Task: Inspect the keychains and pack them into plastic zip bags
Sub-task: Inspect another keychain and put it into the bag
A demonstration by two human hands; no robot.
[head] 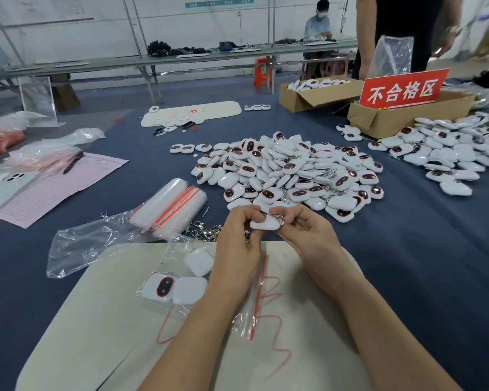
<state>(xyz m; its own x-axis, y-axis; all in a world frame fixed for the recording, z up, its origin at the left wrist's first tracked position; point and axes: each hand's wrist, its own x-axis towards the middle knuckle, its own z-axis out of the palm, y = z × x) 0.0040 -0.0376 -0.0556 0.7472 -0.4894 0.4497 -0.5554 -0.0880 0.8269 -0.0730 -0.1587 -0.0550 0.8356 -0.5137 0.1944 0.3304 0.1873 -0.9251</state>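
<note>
Inspection is under way: the left hand (237,241) and right hand (304,231) both pinch one white keychain (265,223) by its edges, with the keychain pile (288,170) beyond at twelve o'clock. Next, I judge, it needs sliding into the zip bag (253,311) at six o'clock beneath the left wrist.

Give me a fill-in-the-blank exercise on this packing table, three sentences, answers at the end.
The left hand and the right hand together hold one ____ keychain.
The sign standing in the cardboard box is ____ with white characters.
Beside the left forearm, ____ more keychains lie on the beige mat.
Missing words: white; red; three.
</note>
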